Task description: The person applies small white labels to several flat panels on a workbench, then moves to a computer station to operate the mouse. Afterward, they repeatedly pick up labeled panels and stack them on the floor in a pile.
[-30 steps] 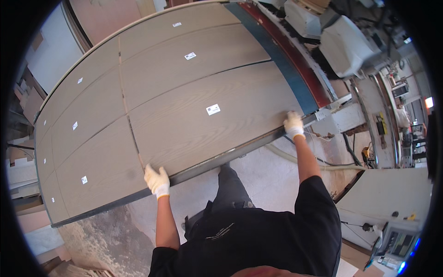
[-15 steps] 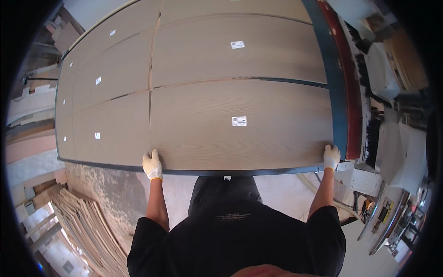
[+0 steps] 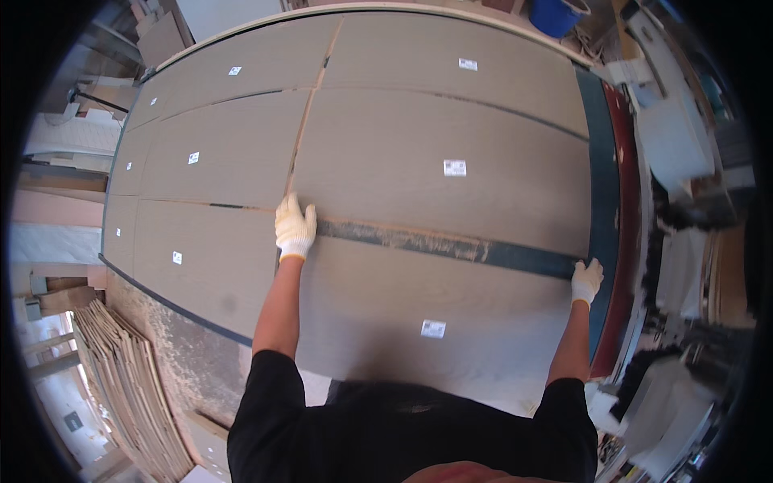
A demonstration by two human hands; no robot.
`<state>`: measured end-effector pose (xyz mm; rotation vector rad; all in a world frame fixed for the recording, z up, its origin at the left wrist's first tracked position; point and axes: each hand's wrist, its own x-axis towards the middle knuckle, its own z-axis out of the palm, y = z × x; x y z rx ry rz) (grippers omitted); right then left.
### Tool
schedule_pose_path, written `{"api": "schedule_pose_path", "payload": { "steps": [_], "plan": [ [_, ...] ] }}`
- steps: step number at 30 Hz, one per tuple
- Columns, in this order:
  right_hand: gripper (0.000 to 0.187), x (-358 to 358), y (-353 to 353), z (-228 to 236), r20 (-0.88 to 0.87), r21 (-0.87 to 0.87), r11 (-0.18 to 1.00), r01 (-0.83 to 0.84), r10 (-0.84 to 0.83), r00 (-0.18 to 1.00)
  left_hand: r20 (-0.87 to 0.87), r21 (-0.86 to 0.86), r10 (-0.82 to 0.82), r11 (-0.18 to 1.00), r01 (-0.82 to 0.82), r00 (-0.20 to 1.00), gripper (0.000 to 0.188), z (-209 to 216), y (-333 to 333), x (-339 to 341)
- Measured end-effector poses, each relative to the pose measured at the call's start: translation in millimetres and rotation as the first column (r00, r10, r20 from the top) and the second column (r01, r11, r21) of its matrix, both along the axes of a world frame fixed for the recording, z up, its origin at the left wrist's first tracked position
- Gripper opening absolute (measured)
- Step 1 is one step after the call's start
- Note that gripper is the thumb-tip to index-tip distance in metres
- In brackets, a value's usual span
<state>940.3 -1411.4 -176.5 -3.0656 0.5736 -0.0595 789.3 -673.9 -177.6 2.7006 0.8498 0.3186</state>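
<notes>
Both my hands wear whitish knit gloves. The near wood-grain panel [image 3: 362, 302] lies partly over the table's front edge, close to my body, with a white label [image 3: 433, 328] on it. At its far left corner my left hand [image 3: 295, 228] is curled over the edge, thumb apart from the fingers. My right hand [image 3: 587, 281] is closed at its far right corner; the fingertips of both are partly hidden. A dark, dusty gap [image 3: 419, 240] lies between this panel and the labelled panel [image 3: 370, 153] behind it.
More panels [image 3: 225, 145] cover the table to the left. A teal strip [image 3: 597, 161] and a red beam [image 3: 624, 177] border its right side. Stacked thin sheets [image 3: 121, 378] lean at lower left. A blue bucket [image 3: 555, 14] stands beyond the far edge.
The near panel has slid toward my body, widening the gap behind it. My hands have moved from its near edge to its far corners. My view has shifted.
</notes>
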Motion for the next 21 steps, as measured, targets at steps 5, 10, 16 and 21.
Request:
{"api": "schedule_pose_path", "payload": {
  "steps": [5,10,16,21],
  "plan": [
    [0.063,103,23,-11,-0.15,0.068,0.99,0.121,-0.11,0.983,-0.279,-0.061,0.321,0.934,-0.351,0.905,0.07,-16,27,77],
    [0.067,96,16,-2,-0.087,0.141,0.984,0.109,-0.097,0.992,-0.119,-0.289,0.358,0.88,-0.377,0.926,0.072,2,40,66],
    [0.065,-60,-38,17,-0.121,-0.084,0.961,0.264,-0.273,0.954,-0.191,-0.313,0.322,0.875,-0.369,0.927,0.07,27,19,-84],
    [0.053,-198,-68,41,-0.167,0.05,0.893,0.447,-0.434,0.885,-0.442,-0.234,0.481,0.753,-0.615,0.757,0.069,47,-26,-221]
  ]
}}
